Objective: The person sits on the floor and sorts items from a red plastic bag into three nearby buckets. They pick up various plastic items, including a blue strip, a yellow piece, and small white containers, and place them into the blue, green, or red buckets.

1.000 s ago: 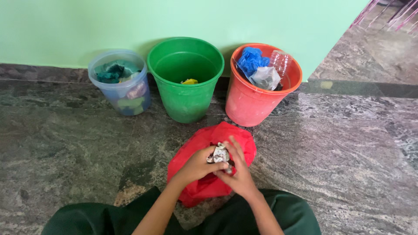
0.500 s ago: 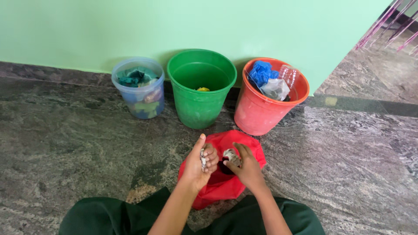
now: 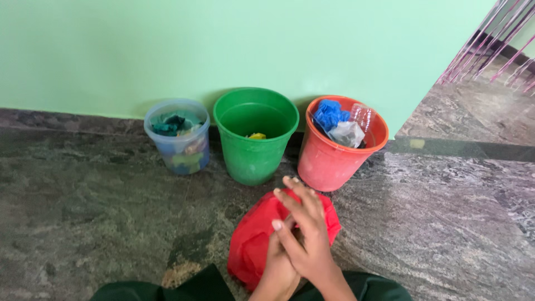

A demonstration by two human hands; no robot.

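r hand (image 3: 305, 234) flat, fingers spread over l hand (image 3: 278, 266) on red bag (image 3: 251, 239); l grip unclear.

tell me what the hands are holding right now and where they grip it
It cannot be told. The right hand lies over the left hand, above the red bag, and hides anything between them. No fingers visibly grip the bag.

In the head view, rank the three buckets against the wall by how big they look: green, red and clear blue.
1. Green bucket and red bucket: too alike to separate; the green looks slightly taller, the red equally wide.
2. Clear blue bucket: plainly the smallest.
All three stand at about the same distance against the wall, so nearness hardly skews this.
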